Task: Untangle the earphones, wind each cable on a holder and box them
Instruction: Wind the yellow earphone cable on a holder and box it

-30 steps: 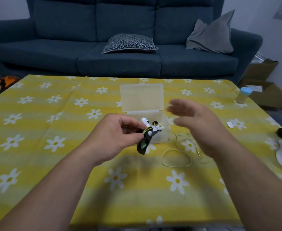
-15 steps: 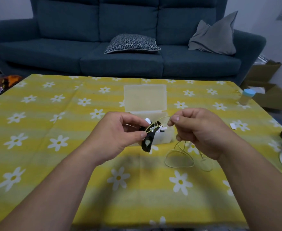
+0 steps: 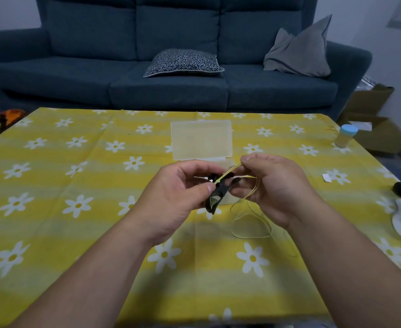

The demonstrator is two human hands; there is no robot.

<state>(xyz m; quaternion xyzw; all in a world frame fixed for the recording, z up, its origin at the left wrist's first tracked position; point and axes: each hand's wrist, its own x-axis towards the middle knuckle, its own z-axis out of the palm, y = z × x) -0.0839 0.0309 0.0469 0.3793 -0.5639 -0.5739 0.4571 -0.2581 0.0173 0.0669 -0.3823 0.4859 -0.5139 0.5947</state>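
Yellow-green thin earphone cable (image 3: pixel 229 173) runs taut between two hands above a yellow daisy-print tablecloth (image 3: pixel 76 185). The left hand (image 3: pixel 183 190) pinches a small black cable holder (image 3: pixel 216 197) between thumb and fingers. The right hand (image 3: pixel 273 185) pinches the cable just beside it, and slack loops down onto the cloth. A translucent plastic box (image 3: pixel 202 140) stands open just behind. Winding well probably means a steady holder, light tension, and slack fed gradually so the loops do not knot.

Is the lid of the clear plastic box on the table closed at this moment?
No, the lid is swung back and stands up, leaving the plastic box open.
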